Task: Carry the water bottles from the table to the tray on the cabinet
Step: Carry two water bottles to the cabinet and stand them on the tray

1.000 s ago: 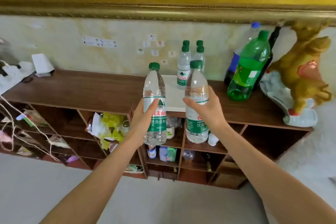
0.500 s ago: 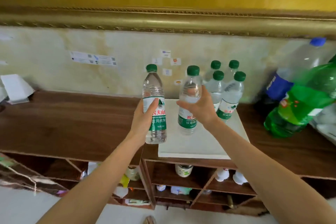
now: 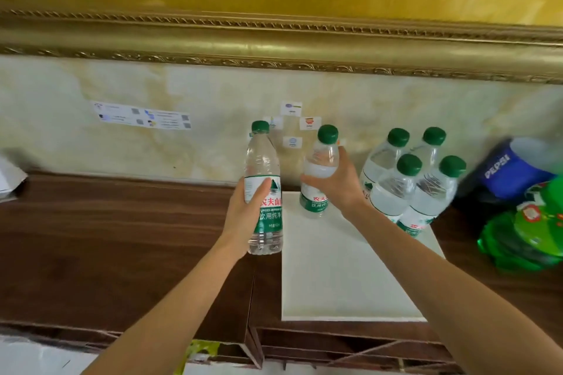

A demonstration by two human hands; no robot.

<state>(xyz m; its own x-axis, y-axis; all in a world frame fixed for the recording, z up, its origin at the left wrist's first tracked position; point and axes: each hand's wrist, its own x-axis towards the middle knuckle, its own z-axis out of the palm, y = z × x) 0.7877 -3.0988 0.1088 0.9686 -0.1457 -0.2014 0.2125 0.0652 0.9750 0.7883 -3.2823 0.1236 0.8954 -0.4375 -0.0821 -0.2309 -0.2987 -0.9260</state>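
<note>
Cabinet [image 3: 122, 237] with white tray [image 3: 335, 283]; left hand [image 3: 246, 216] grips one bottle [image 3: 263, 161], right hand [image 3: 338, 183] grips another [image 3: 320, 161]

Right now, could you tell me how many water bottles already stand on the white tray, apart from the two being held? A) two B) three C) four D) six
C: four green-capped bottles stand grouped at the back right of the tray, while the left hand and right hand each grip another bottle.
</note>
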